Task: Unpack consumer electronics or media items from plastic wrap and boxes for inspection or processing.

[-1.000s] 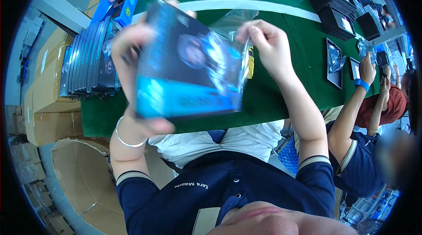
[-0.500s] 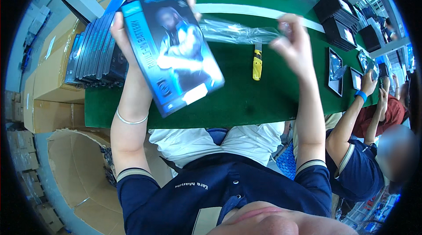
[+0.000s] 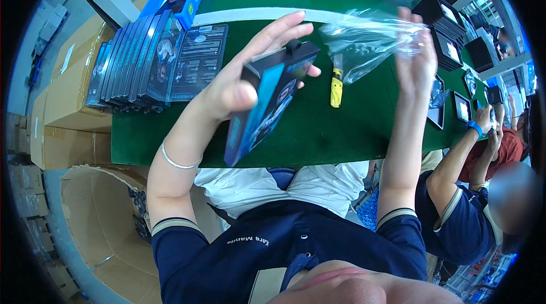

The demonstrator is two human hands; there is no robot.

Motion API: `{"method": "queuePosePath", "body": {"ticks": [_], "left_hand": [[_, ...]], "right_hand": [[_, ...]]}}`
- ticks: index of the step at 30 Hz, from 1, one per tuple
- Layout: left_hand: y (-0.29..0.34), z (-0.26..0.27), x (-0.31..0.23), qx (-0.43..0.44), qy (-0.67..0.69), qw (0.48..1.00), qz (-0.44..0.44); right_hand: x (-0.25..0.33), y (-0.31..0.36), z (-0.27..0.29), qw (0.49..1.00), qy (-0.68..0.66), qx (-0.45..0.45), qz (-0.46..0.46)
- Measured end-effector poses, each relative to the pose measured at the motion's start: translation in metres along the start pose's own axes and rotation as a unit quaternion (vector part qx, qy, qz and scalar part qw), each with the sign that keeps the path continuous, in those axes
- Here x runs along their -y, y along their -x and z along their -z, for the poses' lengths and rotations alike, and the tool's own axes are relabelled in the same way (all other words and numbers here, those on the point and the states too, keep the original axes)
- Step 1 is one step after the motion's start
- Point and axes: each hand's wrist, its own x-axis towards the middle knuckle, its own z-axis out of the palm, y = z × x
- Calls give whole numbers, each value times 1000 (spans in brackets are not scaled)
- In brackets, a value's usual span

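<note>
Left hand point(image 3: 239, 85): open-palmed grip on blue box point(image 3: 267, 105), tilted above worktop point(image 3: 318, 127).
Right hand point(image 3: 415, 62): pinches clear bag point(image 3: 364, 39), right of box.
Risk: loosely held box may slide off.

Glossy printed card box point(image 3: 267, 105), crinkly clear plastic bag point(image 3: 364, 39) (shiny), matt green table point(image 3: 341, 127), rough brown cardboard carton point(image 3: 96, 230).

box stack point(image 3: 142, 59) left on table point(image 3: 341, 127); knife point(image 3: 336, 89) centre; carton point(image 3: 102, 230) below table edge.
</note>
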Motion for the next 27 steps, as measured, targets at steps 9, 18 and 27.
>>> {"method": "queuePosePath", "body": {"ticks": [9,18,27], "left_hand": [[6,-37,-9,-34,-594,778,-199],[7,-30,8,-63,-618,774,-125],[5,-37,10,-72,-637,738,-210]], "right_hand": [[31,37,-37,823,465,164,281],[-26,95,-78,805,462,361,-87],[-16,86,-71,837,362,364,-188]]}}
